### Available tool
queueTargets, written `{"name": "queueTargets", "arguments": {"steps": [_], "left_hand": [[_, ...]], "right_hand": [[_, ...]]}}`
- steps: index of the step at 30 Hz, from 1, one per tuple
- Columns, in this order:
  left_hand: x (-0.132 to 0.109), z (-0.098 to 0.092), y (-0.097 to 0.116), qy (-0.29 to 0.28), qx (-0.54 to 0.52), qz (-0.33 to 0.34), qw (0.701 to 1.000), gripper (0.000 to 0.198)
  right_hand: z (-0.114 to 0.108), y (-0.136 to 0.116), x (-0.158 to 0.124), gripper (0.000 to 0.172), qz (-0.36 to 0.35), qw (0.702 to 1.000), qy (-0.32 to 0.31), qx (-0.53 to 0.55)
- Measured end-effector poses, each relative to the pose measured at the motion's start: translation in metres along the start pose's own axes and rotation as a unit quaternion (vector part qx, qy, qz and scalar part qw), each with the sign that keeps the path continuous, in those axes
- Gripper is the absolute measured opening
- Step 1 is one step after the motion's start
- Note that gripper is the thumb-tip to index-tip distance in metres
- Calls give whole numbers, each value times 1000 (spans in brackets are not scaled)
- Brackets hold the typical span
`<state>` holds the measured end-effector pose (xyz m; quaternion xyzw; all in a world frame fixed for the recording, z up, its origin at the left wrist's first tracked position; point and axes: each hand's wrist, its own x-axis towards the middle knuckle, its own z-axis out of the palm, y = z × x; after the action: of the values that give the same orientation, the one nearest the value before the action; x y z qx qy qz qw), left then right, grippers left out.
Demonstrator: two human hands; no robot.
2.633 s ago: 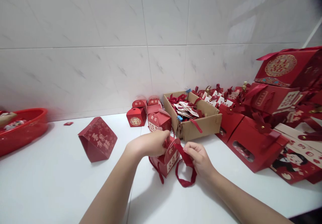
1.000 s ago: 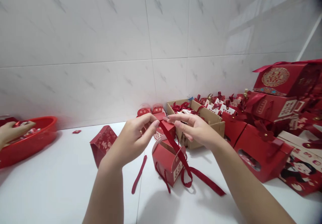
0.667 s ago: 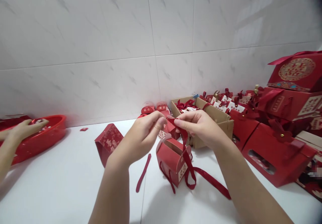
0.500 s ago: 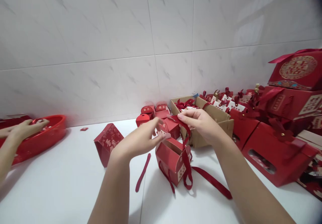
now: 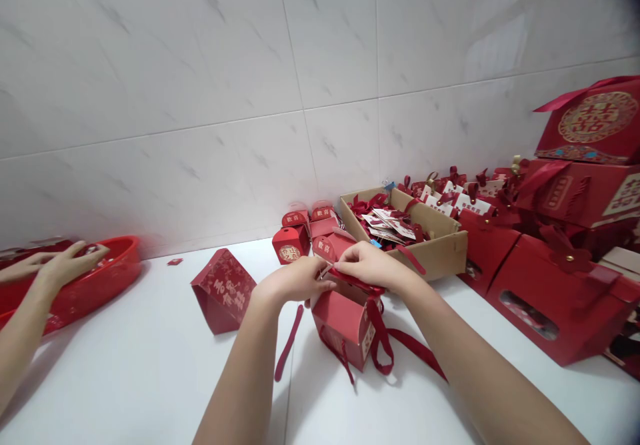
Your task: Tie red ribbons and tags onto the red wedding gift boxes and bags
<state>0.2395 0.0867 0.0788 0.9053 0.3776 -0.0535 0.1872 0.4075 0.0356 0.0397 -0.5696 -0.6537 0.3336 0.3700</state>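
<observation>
A red gift box (image 5: 340, 321) with an open top stands on the white table in front of me, a twisted cord on its side. My right hand (image 5: 373, 268) is above its far edge, thumb and fingers pinching a dark red ribbon (image 5: 381, 338) that loops down the box's right side to the table. My left hand (image 5: 297, 279) is at the box's top left, its curled fingertips meeting the right hand's. What those left fingers grip is hidden. Left of the box lies a loose red strip (image 5: 289, 343).
A folded red box (image 5: 227, 291) stands to the left. Small red boxes (image 5: 291, 243) and a cardboard box (image 5: 443, 258) with cards and ribbons sit behind. Red gift bags (image 5: 555, 298) and stacked boxes (image 5: 595, 121) line the right. Another person's hands (image 5: 63, 268) are over a red basin (image 5: 123, 265).
My left hand's fingers have closed in to meet my right hand's. The right hand has come down and left with the ribbon, lower over the box's opening. The view has shifted slightly.
</observation>
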Motion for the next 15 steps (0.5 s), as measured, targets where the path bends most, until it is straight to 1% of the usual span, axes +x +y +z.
{"name": "queueTargets", "arguments": {"steps": [4, 8, 15], "left_hand": [[-10, -7, -4, 10, -14, 16, 1000, 29], [-18, -12, -8, -17, -68, 27, 997, 27], [-18, -12, -8, -15, -43, 28, 999, 27]], "right_hand": [[1, 2, 1, 31, 2, 1000, -12, 4], [1, -1, -1, 30, 5, 1000, -24, 20], [6, -1, -1, 30, 23, 998, -42, 26]]}}
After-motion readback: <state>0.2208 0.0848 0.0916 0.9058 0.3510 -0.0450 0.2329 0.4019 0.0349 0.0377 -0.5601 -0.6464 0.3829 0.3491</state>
